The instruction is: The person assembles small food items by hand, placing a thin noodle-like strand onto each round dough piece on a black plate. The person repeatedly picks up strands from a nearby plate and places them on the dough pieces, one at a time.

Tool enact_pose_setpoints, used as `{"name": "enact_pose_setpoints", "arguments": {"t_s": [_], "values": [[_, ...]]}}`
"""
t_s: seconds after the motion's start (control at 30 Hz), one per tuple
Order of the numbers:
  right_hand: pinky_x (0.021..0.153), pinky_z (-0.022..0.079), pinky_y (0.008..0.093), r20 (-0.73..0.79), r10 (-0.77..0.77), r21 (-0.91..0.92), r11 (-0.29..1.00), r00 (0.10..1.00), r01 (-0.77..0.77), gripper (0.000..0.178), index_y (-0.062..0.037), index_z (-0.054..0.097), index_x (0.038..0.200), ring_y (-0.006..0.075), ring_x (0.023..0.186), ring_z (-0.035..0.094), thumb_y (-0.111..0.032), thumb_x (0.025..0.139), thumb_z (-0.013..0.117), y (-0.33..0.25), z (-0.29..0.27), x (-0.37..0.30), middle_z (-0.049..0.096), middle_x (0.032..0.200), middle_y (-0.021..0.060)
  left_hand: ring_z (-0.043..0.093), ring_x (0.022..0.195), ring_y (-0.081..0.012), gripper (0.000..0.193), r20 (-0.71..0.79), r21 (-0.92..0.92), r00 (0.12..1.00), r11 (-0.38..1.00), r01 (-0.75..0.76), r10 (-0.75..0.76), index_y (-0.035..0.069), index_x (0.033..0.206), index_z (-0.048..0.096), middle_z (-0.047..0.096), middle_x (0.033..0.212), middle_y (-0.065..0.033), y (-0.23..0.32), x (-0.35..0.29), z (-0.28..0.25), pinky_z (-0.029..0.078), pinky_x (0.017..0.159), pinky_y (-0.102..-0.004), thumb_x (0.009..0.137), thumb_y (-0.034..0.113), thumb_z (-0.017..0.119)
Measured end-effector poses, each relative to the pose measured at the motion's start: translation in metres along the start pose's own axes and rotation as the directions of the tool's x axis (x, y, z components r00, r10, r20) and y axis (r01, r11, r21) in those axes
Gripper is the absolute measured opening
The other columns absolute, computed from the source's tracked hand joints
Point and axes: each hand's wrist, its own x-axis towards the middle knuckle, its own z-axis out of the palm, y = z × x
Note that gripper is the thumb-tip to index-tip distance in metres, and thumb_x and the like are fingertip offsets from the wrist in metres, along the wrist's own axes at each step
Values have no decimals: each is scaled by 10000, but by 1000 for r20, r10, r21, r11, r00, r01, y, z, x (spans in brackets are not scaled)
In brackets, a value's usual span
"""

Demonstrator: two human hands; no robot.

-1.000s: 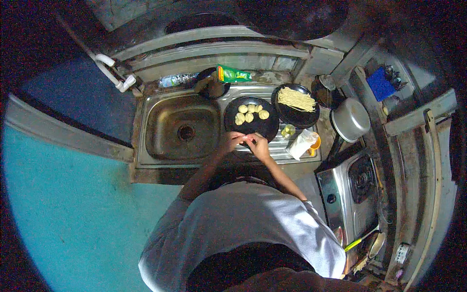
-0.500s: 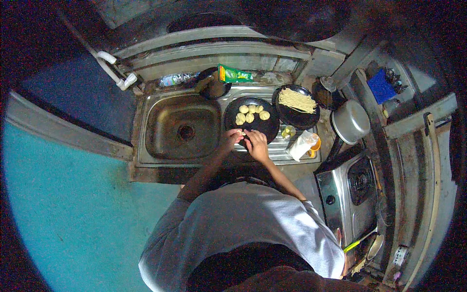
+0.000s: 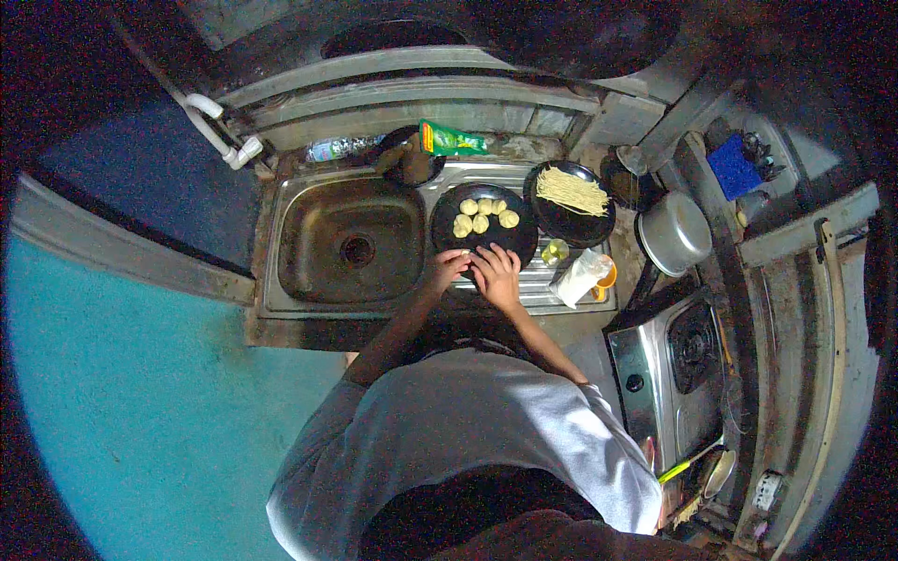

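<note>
At the near edge of a round black plate (image 3: 514, 245), my two hands are close together. My left hand (image 3: 451, 266) is closed, its fingertips pinching a small pale piece of dough (image 3: 466, 252), mostly hidden by the fingers. Palm down beside it, my right hand (image 3: 498, 275) has its fingers spread, its inner side up against the left fingertips. What lies under the right palm is hidden. Several pale, rounded dough pieces (image 3: 481, 224) sit grouped on the far half of the plate.
A second black plate (image 3: 552, 222) holds pale noodle strands (image 3: 571, 192). Nearer stand a small glass (image 3: 555, 251), a white bag (image 3: 582, 278) and an orange cup (image 3: 606, 278). The metal sink (image 3: 318, 234) is left, a silver pot (image 3: 673, 234) and stove (image 3: 669, 374) right.
My right hand's fingers have spread and flattened, reaching slightly farther over the plate. The left hand has shifted very little, and less of the small dough piece shows between the hands.
</note>
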Motion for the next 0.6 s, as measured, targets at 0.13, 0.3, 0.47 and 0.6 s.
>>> {"name": "enact_pose_setpoints", "arguments": {"t_s": [0.13,0.3,0.47,0.6], "values": [[952,239,445,39,-31,-73,997,999,34,345,-193,585,1081,228,1145,414,-205,738,618,-3,-7,1,530,1158,-6,582,892,-144,428,-39,-64,996,995,80,-82,67,1116,544,613,992,-43,3,1,2,441,736,-283,822,378,565],[960,231,456,31,-59,-66,996,998,61,331,-206,601,1063,221,1137,429,-195,733,626,0,-3,-4,543,1150,-23,579,897,-144,415,-29,26,997,997,74,-73,63,1113,547,609,991,-46,17,-10,12,441,741,-286,830,366,561],[943,260,447,-13,-71,6,997,997,71,240,-164,640,959,207,1048,504,-177,720,646,-4,-7,1,607,1032,-20,589,842,-125,354,-10,16,1000,1000,0,0,54,1074,579,624,927,-42,5,-8,2,450,703,-252,840,318,559],[799,411,368,6,97,277,956,995,-95,165,-84,638,886,220,866,586,-151,736,654,-1,-3,-1,633,923,53,592,790,-107,311,51,19,997,998,-66,65,45,1050,594,632,877,-34,2,-8,5,454,676,-229,841,274,563]]}}
